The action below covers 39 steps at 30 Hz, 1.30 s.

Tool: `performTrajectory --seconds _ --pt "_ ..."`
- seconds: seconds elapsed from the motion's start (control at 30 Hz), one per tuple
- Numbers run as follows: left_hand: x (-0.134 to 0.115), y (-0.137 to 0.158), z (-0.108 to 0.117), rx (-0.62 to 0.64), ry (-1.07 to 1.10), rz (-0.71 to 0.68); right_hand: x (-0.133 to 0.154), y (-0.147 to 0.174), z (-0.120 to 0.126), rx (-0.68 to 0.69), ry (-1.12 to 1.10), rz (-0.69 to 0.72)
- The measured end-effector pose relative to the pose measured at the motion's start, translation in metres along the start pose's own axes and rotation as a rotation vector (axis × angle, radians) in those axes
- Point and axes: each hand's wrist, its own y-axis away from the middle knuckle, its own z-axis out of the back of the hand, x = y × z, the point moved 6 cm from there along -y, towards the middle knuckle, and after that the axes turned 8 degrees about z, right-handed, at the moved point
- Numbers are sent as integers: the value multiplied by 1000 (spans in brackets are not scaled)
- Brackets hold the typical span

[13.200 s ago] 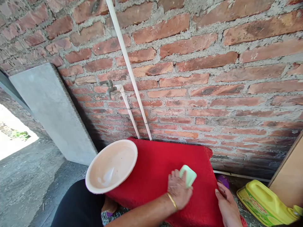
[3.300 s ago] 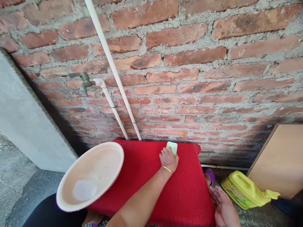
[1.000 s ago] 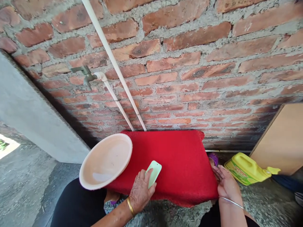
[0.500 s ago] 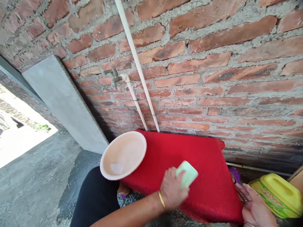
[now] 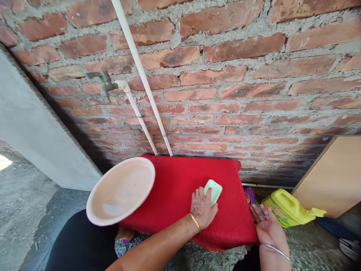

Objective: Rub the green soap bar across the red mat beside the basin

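My left hand [image 5: 203,207], wearing a gold bangle, grips a pale green soap box [image 5: 213,192] with rounded corners, its thumb along the near side. The box is at the red cloth [image 5: 180,180] that covers a low table; whether it rests fully on the cloth I cannot tell. My right hand [image 5: 269,226] is palm up beside the cloth's right edge, fingers stretched out. Something small and dark shows at its fingers, too small to name. To the left, a pale pink basin [image 5: 126,184] with some water in it stands tilted in view on the cloth.
Behind the table is a brick wall [image 5: 208,113] with white pipes [image 5: 141,71] and a tap [image 5: 105,83]. A grey slab [image 5: 42,124] leans at left. On the right stand a yellow detergent jug [image 5: 293,209] and a tan board [image 5: 332,173].
The view has swung to the right, bringing the whole jug and the board into sight. My left hand has moved the soap box rightward and farther back over the cloth. My right hand stays palm up.
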Motion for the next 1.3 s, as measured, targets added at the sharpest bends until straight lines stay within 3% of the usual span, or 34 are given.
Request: performTrajectory --seconds 0.13,0.27,0.33,0.47,0.63,0.77,0.87,1.07,1.17,1.3 --pt "-57 34 -23 181 94 -227 -1 6 -1 -13 -62 -59" --pt "-72 65 -22 336 166 -394 -3 8 -2 -1 -82 -56" --pt "-64 72 -15 346 172 -416 -2 9 -3 5 -71 -38" --pt "-26 69 2 222 76 -458 -2 14 -8 -21 -78 -14" --pt "29 70 17 92 -13 -704 -6 19 -12 -55 -130 -31" --pt "51 71 16 126 -82 -809 -9 17 -10 -60 -144 -28" --pt "37 67 9 169 -100 -838 -9 16 -10 -56 -132 -26" --pt "-36 55 -5 230 -150 -961 -5 16 -10 -36 -110 -23" --pt "-56 31 -2 205 -95 -836 -4 17 -9 -37 -127 -46" --pt "-49 -12 7 133 4 -351 -2 20 -11 -39 -132 -64"
